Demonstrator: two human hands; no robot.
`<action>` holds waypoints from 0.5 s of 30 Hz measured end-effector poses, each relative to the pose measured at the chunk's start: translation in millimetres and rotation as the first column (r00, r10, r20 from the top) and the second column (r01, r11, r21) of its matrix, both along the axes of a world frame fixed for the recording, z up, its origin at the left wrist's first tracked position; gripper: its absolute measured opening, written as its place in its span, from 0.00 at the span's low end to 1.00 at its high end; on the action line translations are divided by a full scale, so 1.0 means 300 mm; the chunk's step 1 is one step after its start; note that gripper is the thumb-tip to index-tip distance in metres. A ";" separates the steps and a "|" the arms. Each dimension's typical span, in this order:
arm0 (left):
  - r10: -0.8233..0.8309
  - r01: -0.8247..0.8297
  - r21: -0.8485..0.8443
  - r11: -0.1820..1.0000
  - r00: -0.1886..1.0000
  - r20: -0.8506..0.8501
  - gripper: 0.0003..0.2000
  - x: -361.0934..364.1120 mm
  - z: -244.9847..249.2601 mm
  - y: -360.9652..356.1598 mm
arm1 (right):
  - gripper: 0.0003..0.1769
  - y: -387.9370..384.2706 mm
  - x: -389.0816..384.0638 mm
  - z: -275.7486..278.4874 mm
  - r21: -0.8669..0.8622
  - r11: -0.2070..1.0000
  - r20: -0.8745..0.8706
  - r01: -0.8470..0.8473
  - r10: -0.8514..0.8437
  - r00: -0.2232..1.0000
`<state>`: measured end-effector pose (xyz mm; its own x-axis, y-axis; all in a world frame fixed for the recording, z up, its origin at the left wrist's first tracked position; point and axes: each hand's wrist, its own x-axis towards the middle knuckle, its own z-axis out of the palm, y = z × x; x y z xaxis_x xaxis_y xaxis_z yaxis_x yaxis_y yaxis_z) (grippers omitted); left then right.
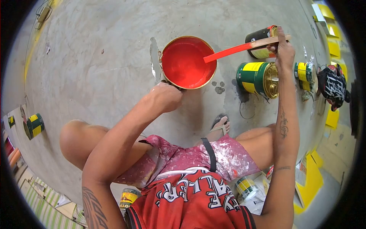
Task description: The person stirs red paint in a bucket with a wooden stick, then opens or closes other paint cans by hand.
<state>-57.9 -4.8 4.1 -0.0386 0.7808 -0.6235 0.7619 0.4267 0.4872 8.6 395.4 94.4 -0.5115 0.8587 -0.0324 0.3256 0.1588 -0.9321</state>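
My left hand [166, 96] is closed on the lower edge of an open paint can [189, 39], tipped so that its mouth faces me. Bright red paint [187, 68] coats the inside. In my right hand [284, 51] is a wooden stir stick [240, 48], gripped by its bare end, the rest of it coated red. The stick's red tip overlaps the can's mouth at the right. Just below that stick stands a green and yellow paint can [253, 77] lying on its side, and a black-labelled can [261, 40] is behind the stick.
Smaller green and yellow cans [303, 72] and a black plastic bag [333, 86] lie farther right. Yellow-painted pieces [310, 181] line the right edge. Another green can [34, 126] is at far left. A power strip [42, 18] lies top left on the concrete floor [110, 42].
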 end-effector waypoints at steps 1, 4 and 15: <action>0.015 -0.015 0.023 1.000 1.000 0.011 0.23 0.002 -0.004 -0.002 | 0.29 0.006 0.001 0.012 -0.001 1.000 0.001 0.000 0.000 1.000; 0.012 -0.012 0.022 1.000 1.000 0.000 0.23 0.006 -0.014 -0.003 | 0.29 0.005 0.005 0.056 0.014 1.000 -0.015 0.016 -0.015 1.000; 0.141 -0.130 0.208 0.970 0.989 -0.041 0.13 0.028 -0.014 -0.020 | 0.33 0.038 0.018 0.183 0.075 0.997 -0.079 0.015 -0.009 0.997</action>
<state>-49.5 -10.9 -0.1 -0.1827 0.8765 -0.4454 0.7321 0.4237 0.5334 13.9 406.7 149.4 -0.4995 0.8633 0.0726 0.2540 0.2260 -0.9404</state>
